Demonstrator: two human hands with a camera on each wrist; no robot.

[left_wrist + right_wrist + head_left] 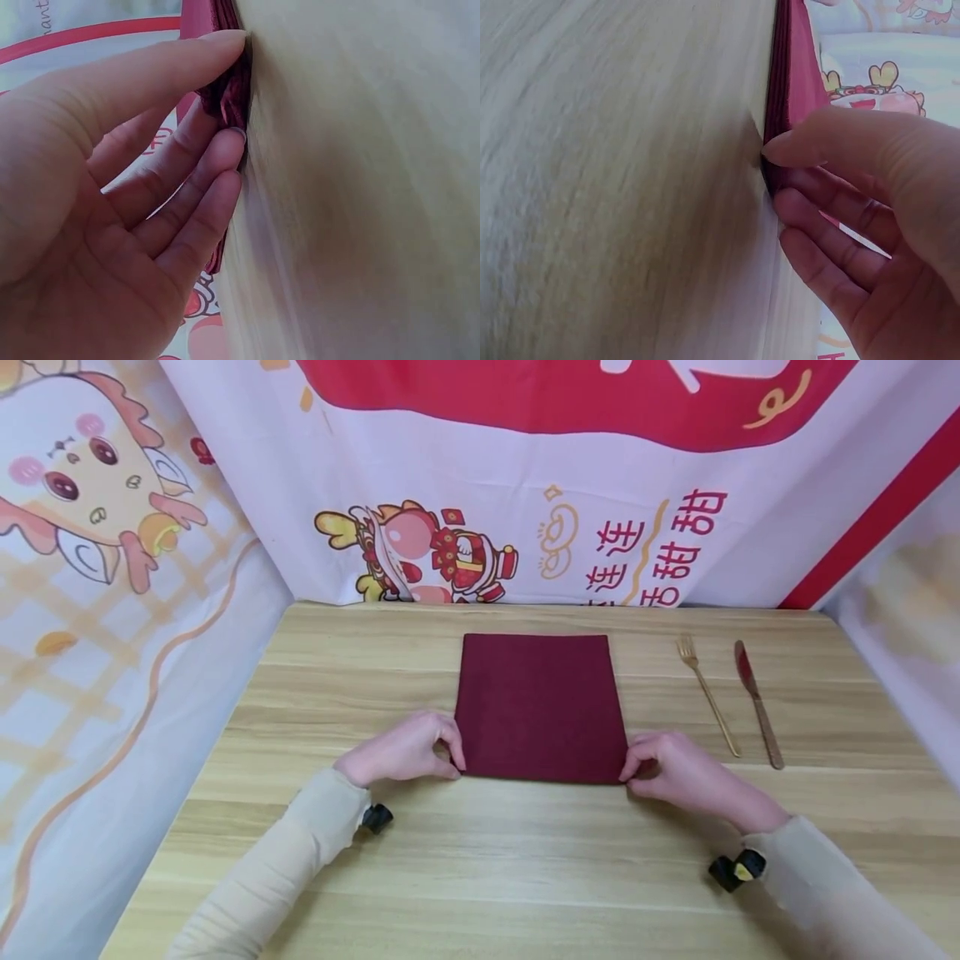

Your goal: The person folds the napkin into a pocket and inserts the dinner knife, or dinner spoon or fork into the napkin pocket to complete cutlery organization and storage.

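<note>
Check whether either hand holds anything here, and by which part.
Both do: the left hand and right hand each pinch a near corner of the dark red napkin.

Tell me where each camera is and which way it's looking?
Head: up on the person's head, looking forward and down at the table; both hands and sleeves show.
Left wrist: on that wrist, looking along the left hand pinching the napkin.
Right wrist: on that wrist, looking along the right hand pinching the napkin's other near corner.
All three share the dark red napkin and wooden table.
</note>
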